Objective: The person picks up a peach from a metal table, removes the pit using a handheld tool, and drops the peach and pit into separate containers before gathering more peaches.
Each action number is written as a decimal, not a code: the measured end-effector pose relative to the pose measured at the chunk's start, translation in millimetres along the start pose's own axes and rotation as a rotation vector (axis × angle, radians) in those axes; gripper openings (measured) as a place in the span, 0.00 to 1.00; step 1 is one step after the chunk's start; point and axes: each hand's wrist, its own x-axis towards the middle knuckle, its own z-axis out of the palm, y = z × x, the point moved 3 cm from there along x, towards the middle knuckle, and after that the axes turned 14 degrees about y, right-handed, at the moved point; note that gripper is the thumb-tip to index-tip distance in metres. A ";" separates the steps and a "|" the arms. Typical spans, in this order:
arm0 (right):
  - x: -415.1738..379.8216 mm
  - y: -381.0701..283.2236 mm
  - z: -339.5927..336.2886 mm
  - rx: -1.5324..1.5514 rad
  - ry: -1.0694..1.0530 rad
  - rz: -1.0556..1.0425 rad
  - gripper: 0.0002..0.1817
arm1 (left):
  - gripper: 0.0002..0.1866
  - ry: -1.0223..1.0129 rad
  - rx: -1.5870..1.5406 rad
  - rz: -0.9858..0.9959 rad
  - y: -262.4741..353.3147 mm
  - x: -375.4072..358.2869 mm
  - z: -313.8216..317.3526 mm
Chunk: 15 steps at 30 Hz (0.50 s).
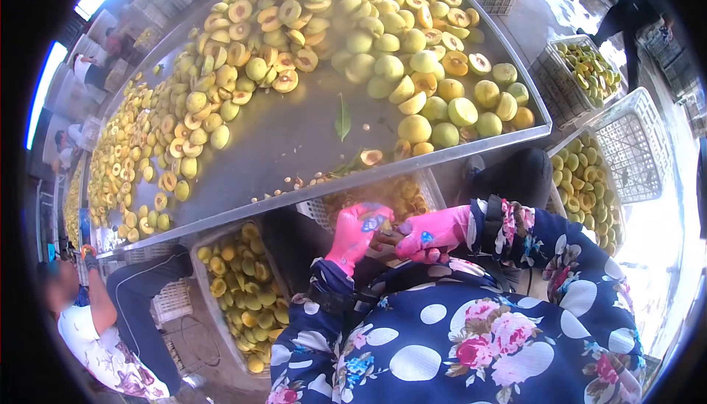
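Observation:
My left hand (357,236), in a pink glove, is closed at chest height just past the near edge of the metal table. Right beside it, my right hand (434,234), also in a pink glove, has its fingers curled. A small brownish object (387,237) shows between the two hands; what it is and which hand grips it are hard to tell. Below and beyond the hands sits a crate (434,189) with orange-brown fruit pieces. Halved and whole yellow-green fruits (414,128) are heaped on the metal table (272,146).
Crates of yellow-green fruit stand at the lower left (247,293) and right (589,190). An empty white crate (630,146) leans at the right. A seated person (103,323) is at the lower left; another person (637,17) stands at the upper right.

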 end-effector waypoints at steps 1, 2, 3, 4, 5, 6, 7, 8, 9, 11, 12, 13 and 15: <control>1.5 0.3 -0.9 0.005 -0.018 -0.011 0.15 | 0.10 -0.013 0.003 -0.013 -0.2 0.5 -1.1; 3.3 0.3 -1.6 0.011 -0.036 -0.023 0.14 | 0.10 -0.026 0.008 -0.025 -0.3 0.9 -2.0; 5.6 3.1 -1.7 0.022 -0.029 0.003 0.14 | 0.10 -0.027 -0.004 -0.001 -3.4 2.3 -2.1; 7.9 7.5 -0.7 0.034 -0.021 0.030 0.14 | 0.10 -0.029 -0.015 0.023 -10.8 5.1 -2.1; 9.2 10.8 0.0 0.047 -0.012 0.055 0.14 | 0.09 -0.033 -0.025 0.046 -17.5 8.7 -2.4; 10.0 12.8 -0.7 0.020 0.019 0.072 0.14 | 0.09 -0.053 -0.024 0.050 -23.5 12.6 -2.6; 11.2 14.8 -0.9 -0.007 0.049 0.091 0.14 | 0.09 -0.074 -0.024 0.052 -30.0 16.3 -3.3; 12.4 15.6 -1.1 -0.036 0.080 0.108 0.14 | 0.10 -0.093 -0.024 0.057 -34.5 19.4 -4.0; 13.7 15.8 -0.8 -0.080 0.102 0.138 0.14 | 0.10 -0.111 0.027 0.102 -37.1 22.1 -4.3; 15.5 15.1 -1.2 -0.170 0.145 0.198 0.14 | 0.10 -0.145 0.127 0.196 -39.2 25.4 -4.1; 15.7 15.0 -1.1 -0.172 0.144 0.183 0.14 | 0.10 -0.148 0.097 0.171 -39.0 25.1 -4.2; 16.0 14.3 -2.2 -0.177 0.143 0.167 0.14 | 0.10 -0.149 0.065 0.149 -37.2 25.6 -4.2; 14.6 13.3 -1.5 -0.122 0.130 0.121 0.14 | 0.09 -0.109 0.010 0.115 -34.7 23.7 -4.5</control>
